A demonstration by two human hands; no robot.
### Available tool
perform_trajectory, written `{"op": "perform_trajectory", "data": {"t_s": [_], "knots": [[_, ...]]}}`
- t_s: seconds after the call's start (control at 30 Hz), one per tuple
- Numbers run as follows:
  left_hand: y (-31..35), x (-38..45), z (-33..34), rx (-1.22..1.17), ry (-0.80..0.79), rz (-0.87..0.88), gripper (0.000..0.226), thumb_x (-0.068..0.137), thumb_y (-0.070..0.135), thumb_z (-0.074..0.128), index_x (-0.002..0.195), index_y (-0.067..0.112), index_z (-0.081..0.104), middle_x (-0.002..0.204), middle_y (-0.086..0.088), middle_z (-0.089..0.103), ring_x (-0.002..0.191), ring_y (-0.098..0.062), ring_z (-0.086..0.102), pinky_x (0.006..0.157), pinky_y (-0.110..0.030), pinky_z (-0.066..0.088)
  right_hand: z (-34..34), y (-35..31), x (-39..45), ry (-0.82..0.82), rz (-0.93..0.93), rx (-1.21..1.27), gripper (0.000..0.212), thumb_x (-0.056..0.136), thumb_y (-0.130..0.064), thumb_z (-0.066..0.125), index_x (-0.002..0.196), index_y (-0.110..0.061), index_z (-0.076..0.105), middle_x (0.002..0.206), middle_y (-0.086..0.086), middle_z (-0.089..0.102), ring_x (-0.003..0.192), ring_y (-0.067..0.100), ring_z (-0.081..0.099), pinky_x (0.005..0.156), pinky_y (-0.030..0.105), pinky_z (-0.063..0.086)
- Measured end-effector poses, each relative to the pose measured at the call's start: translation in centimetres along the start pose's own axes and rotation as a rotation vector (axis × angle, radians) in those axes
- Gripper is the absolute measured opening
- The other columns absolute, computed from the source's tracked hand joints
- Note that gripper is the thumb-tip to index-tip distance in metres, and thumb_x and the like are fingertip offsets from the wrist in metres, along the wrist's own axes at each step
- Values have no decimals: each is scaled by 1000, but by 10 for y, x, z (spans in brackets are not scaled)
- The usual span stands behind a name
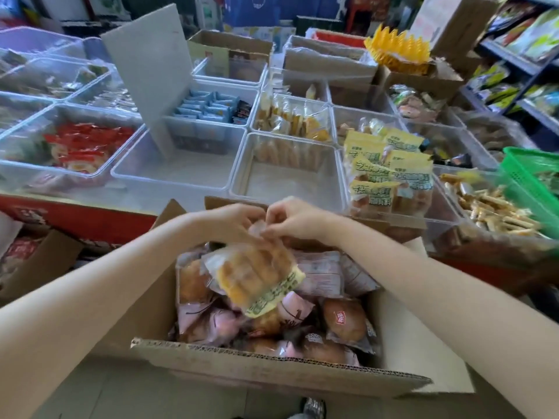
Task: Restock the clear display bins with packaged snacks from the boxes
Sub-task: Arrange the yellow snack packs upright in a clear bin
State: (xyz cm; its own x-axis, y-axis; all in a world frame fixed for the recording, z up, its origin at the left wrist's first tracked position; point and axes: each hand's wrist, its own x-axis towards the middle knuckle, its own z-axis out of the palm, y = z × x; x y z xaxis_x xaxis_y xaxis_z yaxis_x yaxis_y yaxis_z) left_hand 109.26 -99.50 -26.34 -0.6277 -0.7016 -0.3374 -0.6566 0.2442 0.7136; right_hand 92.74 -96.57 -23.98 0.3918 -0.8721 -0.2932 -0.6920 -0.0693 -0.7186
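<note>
Bread packet (259,278) with the yellow label hung over the open cardboard box (272,370) in front of you, pinched by its clear top edge. Your left hand (234,220) and your right hand (298,220) met above it, fingers curled onto that crinkled seal, so both were grasping the same packet — none of your fingers lay loose. The packet tilted, its label end lowest and just above the pink-wrapped buns (320,276) that filled the box.

Beyond your hands stood the clear bins. The one straight ahead (287,176) held only a short row of bread packets against its far wall, its floor mostly bare. Just to its right, a bin (393,219) carried a stack of matching yellow-label packets (393,176), upright and leaning on each other. To the left, another bin (175,173) had a grey cardboard sheet (151,77) standing tilted in it. Further left sat a bin of red packets (84,146) — and at the far right, a green basket (532,176) beside a bin of stick snacks (496,210).
</note>
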Motion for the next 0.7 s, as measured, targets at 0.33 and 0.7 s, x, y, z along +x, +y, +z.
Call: {"op": "perform_trajectory", "data": {"t_s": [0.33, 0.7], "knots": [[53, 56, -35, -665, 402, 65, 12, 83, 8, 64, 76, 10, 54, 80, -13, 62, 62, -14, 57, 56, -16, 51, -129, 37, -40, 632, 214, 135, 50, 84, -41, 66, 121, -10, 53, 109, -2, 57, 100, 15, 56, 81, 27, 50], [181, 192, -13, -1067, 460, 282, 23, 87, 3, 59, 68, 12, 49, 56, 1, 62, 53, -10, 59, 57, -23, 50, -222, 135, -58, 543, 244, 1405, 25, 90, -37, 58, 83, -15, 52, 56, 1, 53, 34, 7, 42, 27, 14, 31]]}}
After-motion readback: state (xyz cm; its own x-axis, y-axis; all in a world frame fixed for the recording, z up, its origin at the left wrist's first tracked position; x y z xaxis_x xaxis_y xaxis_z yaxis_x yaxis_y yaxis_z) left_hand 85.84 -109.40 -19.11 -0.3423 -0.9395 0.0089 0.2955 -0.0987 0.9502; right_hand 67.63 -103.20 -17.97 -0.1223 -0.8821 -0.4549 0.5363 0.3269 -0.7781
